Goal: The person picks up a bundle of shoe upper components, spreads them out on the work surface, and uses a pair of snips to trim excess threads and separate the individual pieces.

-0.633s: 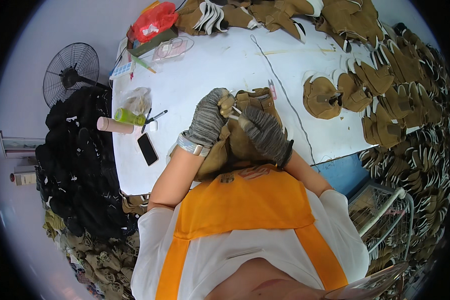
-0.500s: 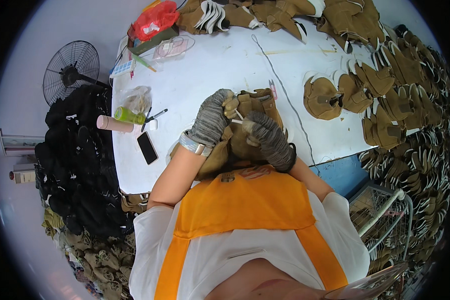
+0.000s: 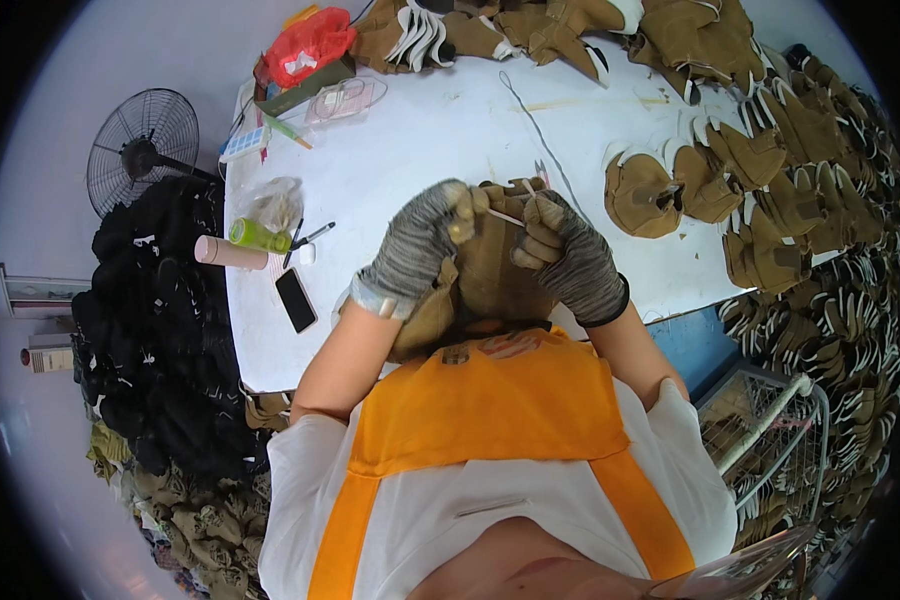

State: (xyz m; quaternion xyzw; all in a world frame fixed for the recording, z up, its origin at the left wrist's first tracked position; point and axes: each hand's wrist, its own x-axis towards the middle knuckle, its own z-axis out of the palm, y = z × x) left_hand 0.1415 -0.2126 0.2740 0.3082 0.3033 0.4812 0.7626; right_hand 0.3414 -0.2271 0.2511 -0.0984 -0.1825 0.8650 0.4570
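Note:
Before my chest lies a brown suede boot upper (image 3: pixel 495 270), its near part against my orange apron. My left hand (image 3: pixel 422 240), in a grey knitted glove, is closed at its upper left edge with fingertips pinched. Across from it, my right hand (image 3: pixel 567 252), gloved alike, is closed over the upper right part. A thin white cord (image 3: pixel 505 217) runs between the fingers of both hands, and a short white end sticks up beyond the right fingertips. Part of the upper is hidden under my hands.
On the white table (image 3: pixel 390 130) lie a phone (image 3: pixel 295 298), pens, a pink bottle (image 3: pixel 230 252) and a green one (image 3: pixel 260 235). Brown uppers (image 3: pixel 645 195) stand at the right and far edge. A fan (image 3: pixel 142 155) and black pile (image 3: pixel 160 320) are left; a wire cart (image 3: pixel 770 430) is right.
My right hand has turned and lifted toward the far side, its fingers now facing up around the cord. The left hand has shifted slightly. The cord shows more between them.

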